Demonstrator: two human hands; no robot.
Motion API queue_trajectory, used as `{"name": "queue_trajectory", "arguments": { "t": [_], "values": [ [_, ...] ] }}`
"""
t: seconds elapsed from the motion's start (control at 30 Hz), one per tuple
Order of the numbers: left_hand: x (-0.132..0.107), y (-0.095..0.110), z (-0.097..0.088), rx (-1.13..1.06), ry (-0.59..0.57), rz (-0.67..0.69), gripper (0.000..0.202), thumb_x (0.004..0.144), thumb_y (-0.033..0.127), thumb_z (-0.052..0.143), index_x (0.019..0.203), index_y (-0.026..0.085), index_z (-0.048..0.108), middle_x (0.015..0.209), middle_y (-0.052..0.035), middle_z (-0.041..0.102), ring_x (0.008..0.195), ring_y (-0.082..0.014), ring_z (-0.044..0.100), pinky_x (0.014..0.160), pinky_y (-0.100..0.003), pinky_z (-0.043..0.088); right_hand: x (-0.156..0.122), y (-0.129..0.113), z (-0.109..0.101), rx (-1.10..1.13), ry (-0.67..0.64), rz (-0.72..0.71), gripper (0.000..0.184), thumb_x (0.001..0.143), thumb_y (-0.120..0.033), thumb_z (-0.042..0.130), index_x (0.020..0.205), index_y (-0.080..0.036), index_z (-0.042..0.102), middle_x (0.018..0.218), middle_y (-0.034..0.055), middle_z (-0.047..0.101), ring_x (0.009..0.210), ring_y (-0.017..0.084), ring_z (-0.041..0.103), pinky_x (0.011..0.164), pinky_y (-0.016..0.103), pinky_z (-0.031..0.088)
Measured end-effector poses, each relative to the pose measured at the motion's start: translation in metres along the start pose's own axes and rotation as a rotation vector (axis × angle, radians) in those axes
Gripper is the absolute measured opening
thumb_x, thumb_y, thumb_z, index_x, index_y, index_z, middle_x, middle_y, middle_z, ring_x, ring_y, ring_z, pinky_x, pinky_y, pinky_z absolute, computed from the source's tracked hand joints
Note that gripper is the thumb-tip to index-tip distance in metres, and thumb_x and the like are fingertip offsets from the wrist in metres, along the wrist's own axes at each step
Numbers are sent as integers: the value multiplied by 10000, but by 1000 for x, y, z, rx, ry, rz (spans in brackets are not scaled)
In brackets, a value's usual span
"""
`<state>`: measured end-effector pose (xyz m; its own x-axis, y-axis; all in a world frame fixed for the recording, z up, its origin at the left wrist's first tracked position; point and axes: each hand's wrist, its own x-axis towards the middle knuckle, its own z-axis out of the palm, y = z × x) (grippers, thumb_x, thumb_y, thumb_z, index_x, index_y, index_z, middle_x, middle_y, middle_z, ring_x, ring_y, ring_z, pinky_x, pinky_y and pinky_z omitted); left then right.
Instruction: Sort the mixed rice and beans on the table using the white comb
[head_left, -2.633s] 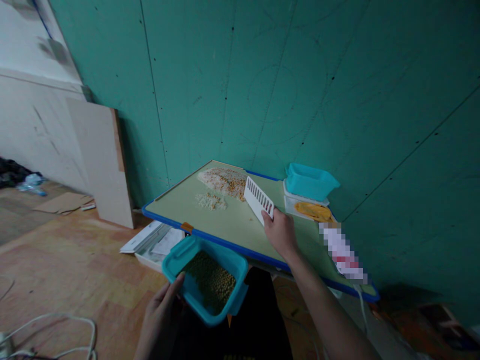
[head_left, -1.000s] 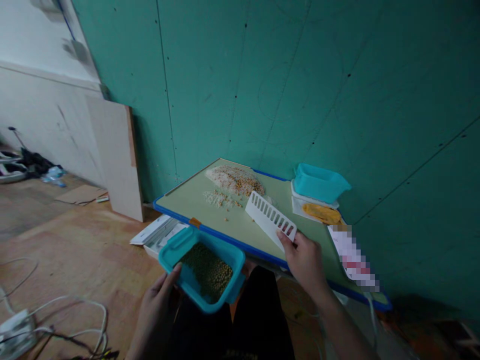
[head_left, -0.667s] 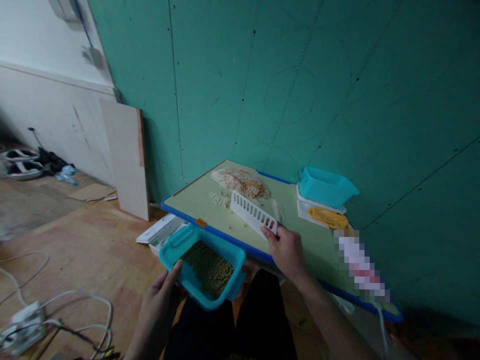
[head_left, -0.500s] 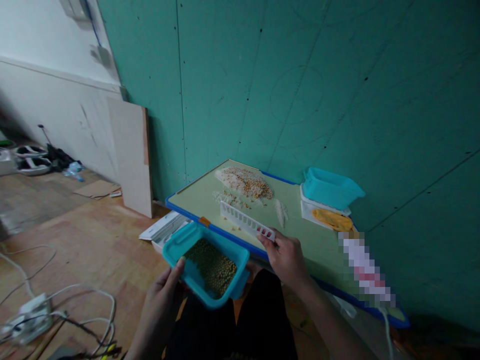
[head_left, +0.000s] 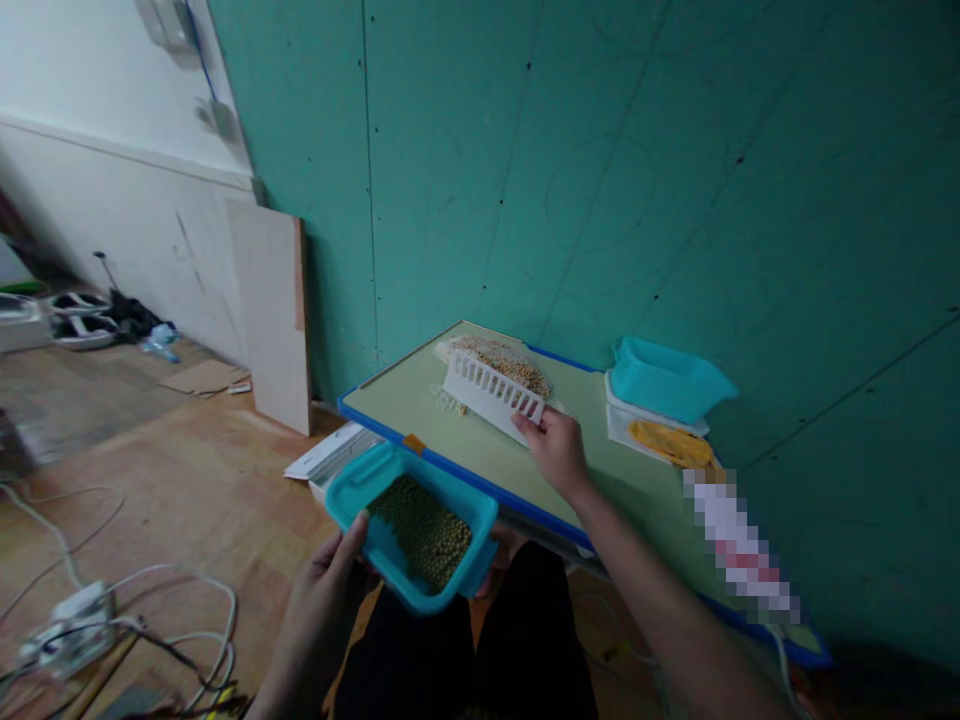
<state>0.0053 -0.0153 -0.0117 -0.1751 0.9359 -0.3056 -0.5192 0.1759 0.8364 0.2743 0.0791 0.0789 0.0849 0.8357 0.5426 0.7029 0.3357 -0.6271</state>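
Wood-toned floor (head_left: 255, 540) filled the near left, where I could make out a white power strip (head_left: 79, 615) among tangled cords (head_left: 227, 600). Nearest the centre, I saw the left hand (head_left: 336, 572) gripping a turquoise tub (head_left: 484, 572) by its left side, thumb over the rim. Dark green beans (head_left: 397, 500) lay on the tub's left, paler tan ones (head_left: 448, 540) on its right. The tub stood off the near edge of a pale green table (head_left: 375, 400) bordered in blue. Over the table I saw the right hand (head_left: 556, 448) pinching one end of a white slotted plate (head_left: 480, 402), tilted on edge; I could not tell whether it touched the tabletop. Just beyond lay a heap of white grains and tan beans (head_left: 499, 352), partly hidden by the plate, with a smaller scatter (head_left: 442, 397) to its left. Toward the far right, I noted a yellow item (head_left: 667, 440) near a second turquoise container (head_left: 667, 380). Farthest off were a leaning board (head_left: 270, 320), on the left, and a green wall (head_left: 465, 150).
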Motion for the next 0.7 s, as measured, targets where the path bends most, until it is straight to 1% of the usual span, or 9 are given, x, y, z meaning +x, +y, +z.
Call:
{"name": "queue_trajectory", "arguments": {
  "t": [0.1, 0.17, 0.27, 0.4, 0.53, 0.6, 0.7],
  "values": [
    [0, -1, -2, 15, 12, 10, 401, 683, 519, 848, 598, 192, 632, 501, 51, 519, 481, -106, 490, 505, -206, 462, 21, 13, 11, -48, -44, 33, 255, 864, -359, 649, 824, -140, 774, 763, 100, 776, 713, 240, 721, 614, 274, 476],
    [-1, 1, -1, 27, 30, 15, 427, 672, 528, 852, 566, 194, 608, 501, 43, 522, 490, -107, 482, 503, -202, 455, 26, 17, 15, -57, -63, 53, 252, 856, -352, 654, 811, -134, 773, 743, 98, 770, 698, 238, 715, 597, 271, 462],
    [-5, 5, 3, 38, 52, 5, 435, 616, 558, 873, 592, 184, 651, 523, 23, 575, 512, -117, 508, 526, -212, 476, 25, 20, 17, -27, -61, 64, 254, 855, -359, 652, 824, -138, 773, 766, 89, 776, 697, 224, 708, 602, 263, 463],
    [-8, 10, 8, 25, 64, -11, 458, 548, 554, 906, 575, 167, 662, 491, 29, 562, 511, -113, 516, 529, -206, 481, 24, 22, 17, -21, -51, 70, 285, 855, -390, 651, 820, -132, 768, 737, 72, 767, 648, 197, 675, 586, 251, 455],
    [-10, 12, 10, 17, 47, -9, 429, 575, 533, 900, 604, 162, 687, 500, 28, 571, 505, -117, 519, 530, -221, 491, 25, 24, 19, 0, -77, 58, 285, 840, -386, 662, 822, -123, 770, 725, 68, 759, 621, 189, 656, 586, 258, 462],
    [-11, 12, 10, 4, 44, -8, 413, 586, 526, 897, 638, 162, 711, 514, 24, 584, 509, -125, 530, 537, -233, 499, 24, 24, 21, 45, -92, 62, 281, 835, -383, 671, 826, -121, 773, 731, 67, 760, 646, 199, 670, 611, 268, 488],
    [-11, 12, 10, -16, 30, -5, 407, 601, 522, 892, 638, 164, 701, 520, 23, 585, 509, -123, 529, 537, -230, 490, 23, 22, 23, 114, -116, 83, 284, 817, -399, 704, 841, -125, 778, 720, 53, 755, 703, 224, 695, 640, 283, 525]
  ]
}}
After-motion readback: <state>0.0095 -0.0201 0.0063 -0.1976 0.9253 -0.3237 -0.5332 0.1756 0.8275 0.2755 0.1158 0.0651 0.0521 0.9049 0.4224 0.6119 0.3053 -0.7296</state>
